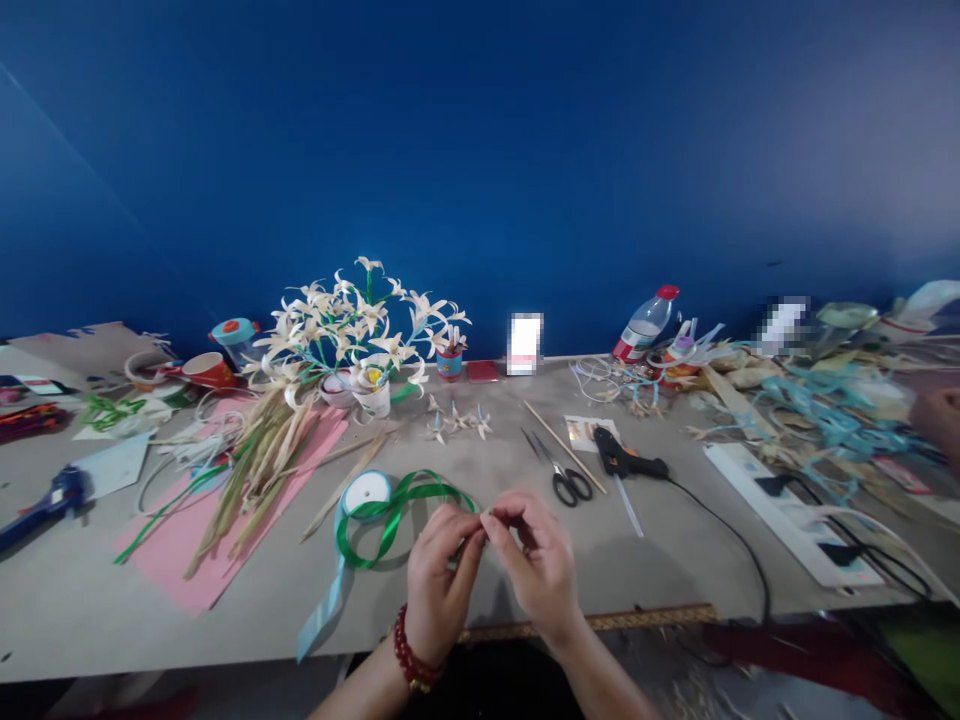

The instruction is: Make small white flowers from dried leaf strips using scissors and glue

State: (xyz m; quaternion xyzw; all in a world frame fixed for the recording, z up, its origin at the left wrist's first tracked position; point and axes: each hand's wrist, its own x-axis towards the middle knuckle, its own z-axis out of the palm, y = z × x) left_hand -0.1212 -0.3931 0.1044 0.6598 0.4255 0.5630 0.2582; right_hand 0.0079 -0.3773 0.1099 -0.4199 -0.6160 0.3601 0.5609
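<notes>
My left hand, with a red beaded bracelet at the wrist, meets my right hand above the front of the table. Both sets of fingertips pinch together, and whatever sits between them is too small to make out. A loop of green ribbon lies just beyond my left hand, beside a ribbon spool with a pale blue tail. Scissors with black handles and a black glue gun lie past my right hand. Several small white flowers rest further back.
White flowers stand in cups at the back left. Dried husk strips lie on pink paper. To the right are a power strip, blue ribbon scraps and a bottle. Another person's hand shows at the far right.
</notes>
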